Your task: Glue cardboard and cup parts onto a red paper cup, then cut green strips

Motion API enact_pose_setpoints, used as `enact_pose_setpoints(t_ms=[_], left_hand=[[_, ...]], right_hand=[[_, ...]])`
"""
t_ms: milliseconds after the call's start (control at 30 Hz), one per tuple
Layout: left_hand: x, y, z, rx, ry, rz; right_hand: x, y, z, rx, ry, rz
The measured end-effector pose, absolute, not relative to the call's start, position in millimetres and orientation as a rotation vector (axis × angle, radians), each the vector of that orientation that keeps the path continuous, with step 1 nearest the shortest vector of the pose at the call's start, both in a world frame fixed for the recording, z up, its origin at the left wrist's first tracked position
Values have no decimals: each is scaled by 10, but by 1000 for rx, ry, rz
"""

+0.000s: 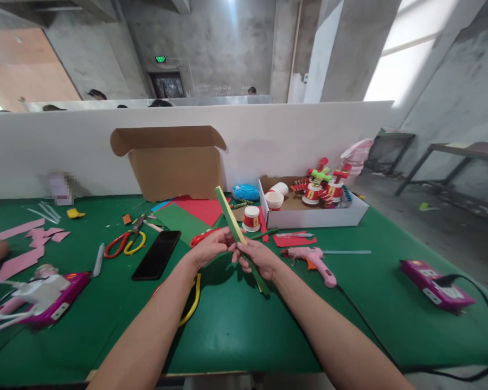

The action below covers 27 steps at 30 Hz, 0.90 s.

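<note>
One green-and-yellow strip slants above the bench — far end leftward, near end rightward. Our right hand pinches it around mid-length; our left hand sits at its left side, fingers curled close — whether they grip it, we cannot tell.

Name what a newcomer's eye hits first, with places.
Likely the tilted green-and-yellow strip in the right hand, mid-picture, with the left hand beside it. Next, the pink glue gun on the green table to the right, and the bright cup figures in the white box behind it.
</note>
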<state>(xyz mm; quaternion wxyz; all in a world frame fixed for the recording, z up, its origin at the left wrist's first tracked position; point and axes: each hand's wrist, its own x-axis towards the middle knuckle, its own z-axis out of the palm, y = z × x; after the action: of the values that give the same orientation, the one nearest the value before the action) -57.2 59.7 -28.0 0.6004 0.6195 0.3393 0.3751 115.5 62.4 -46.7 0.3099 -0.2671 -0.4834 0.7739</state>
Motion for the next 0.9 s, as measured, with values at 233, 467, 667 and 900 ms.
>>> enact_pose_setpoints(t_ms=[233,467,667,900], left_hand=[[-513,564,-294,1253,866,1010],[-494,572,-242,1112,1134,977],[-457,451,-172,1319,1063,530],[-298,402,-202,1434,951,279]], right_hand=[[1204,572,-437,-708,-1501,2178],[1325,612,-260,-978,-1859,1751],[1285,691,-279,-949,-1550,1490],[1280,669,-338,-1017,-1518,1526]])
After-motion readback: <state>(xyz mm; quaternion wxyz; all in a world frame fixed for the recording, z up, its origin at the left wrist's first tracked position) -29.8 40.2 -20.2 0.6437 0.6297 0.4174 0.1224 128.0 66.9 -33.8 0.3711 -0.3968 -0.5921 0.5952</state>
